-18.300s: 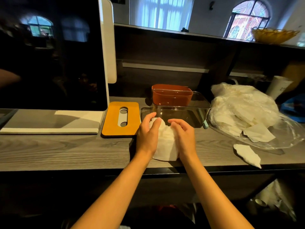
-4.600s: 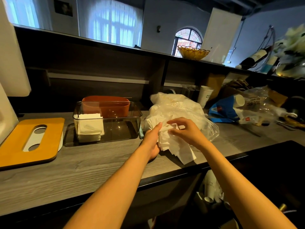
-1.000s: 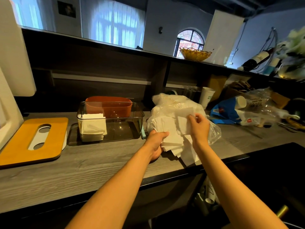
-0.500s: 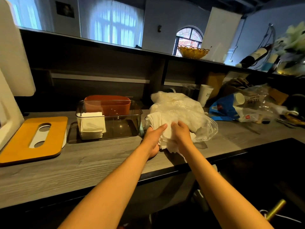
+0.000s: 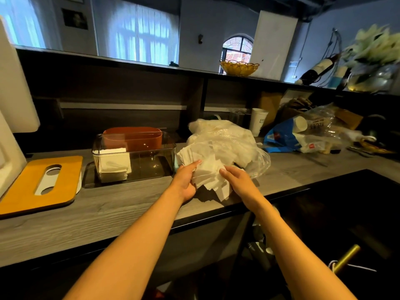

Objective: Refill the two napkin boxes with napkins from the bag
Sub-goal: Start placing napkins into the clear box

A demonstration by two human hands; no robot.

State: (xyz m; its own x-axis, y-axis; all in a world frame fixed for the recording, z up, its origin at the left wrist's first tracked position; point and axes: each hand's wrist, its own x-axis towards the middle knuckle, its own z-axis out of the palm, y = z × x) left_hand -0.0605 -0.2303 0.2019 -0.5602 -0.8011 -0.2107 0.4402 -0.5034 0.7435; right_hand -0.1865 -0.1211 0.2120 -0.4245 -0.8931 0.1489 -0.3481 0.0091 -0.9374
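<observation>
1. Two hands meet on one fanned bundle of white napkins (image 5: 208, 177) at the counter's (image 5: 112, 204) front edge: the left hand (image 5: 185, 181) grips the bundle from beneath and from the left, thumb laid over the top sheets, while the right hand (image 5: 237, 179) rests on its right side with fingers loosely bent against the paper.
2. Just beyond both hands, touching the bundle's far end, lies the clear plastic bag (image 5: 225, 141), stuffed with more napkins.
3. Left of the left hand stands a clear napkin box (image 5: 138, 156), lid off, with a short stack of folded napkins (image 5: 113, 164) in its left end; the rest of its floor shows bare.
4. Behind that box, farther from the hands, sits an orange napkin box (image 5: 133, 138); its contents cannot be seen.
5. Well to the left of the left hand, a yellow lid (image 5: 41, 185) with a slot lies flat on the counter.
6. Beyond the right hand, past the bag, stands a white paper cup (image 5: 258, 121), with a blue package (image 5: 281, 138) beside it.
</observation>
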